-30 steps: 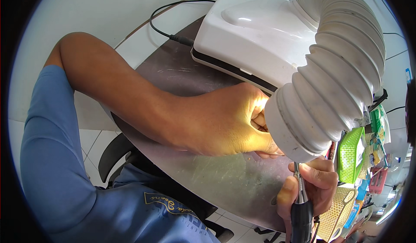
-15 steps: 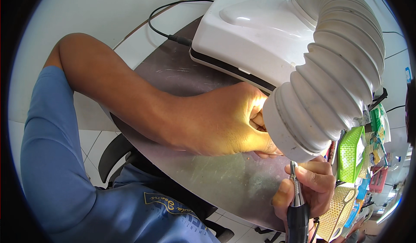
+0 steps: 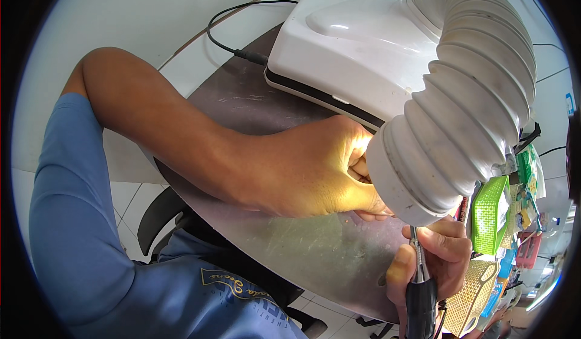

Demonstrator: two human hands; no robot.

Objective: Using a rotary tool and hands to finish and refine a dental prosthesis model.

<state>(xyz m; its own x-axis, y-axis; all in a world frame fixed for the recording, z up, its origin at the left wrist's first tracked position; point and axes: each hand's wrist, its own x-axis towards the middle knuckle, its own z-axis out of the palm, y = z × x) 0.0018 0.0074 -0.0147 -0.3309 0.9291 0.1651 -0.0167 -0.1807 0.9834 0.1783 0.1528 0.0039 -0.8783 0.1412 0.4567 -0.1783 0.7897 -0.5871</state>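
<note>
My left hand (image 3: 318, 172) rests over the dark tabletop (image 3: 242, 97), back of the hand up, with its fingers curled and pinched together under the mouth of a white corrugated hose (image 3: 466, 97). What those fingers hold, if anything, is hidden by the hose. Bright yellowish light falls on the knuckles and thumb. In my right hand (image 3: 451, 257) is a rotary handpiece (image 3: 422, 299) with a black body and a silver nose, gripped like a pen. Its nose points up toward the hose mouth, close to the left fingertips; the hose covers its working end.
Behind my left hand stands a white machine housing (image 3: 345, 48) that the hose joins, with a black cable (image 3: 221, 42) at its side. To the right are a green basket (image 3: 489, 218), a beige perforated basket (image 3: 472, 299) and a red basket (image 3: 529, 249). A black chair armrest (image 3: 158, 218) is below my forearm.
My right hand and the handpiece have shifted slightly to the right. The left hand stays almost where it was.
</note>
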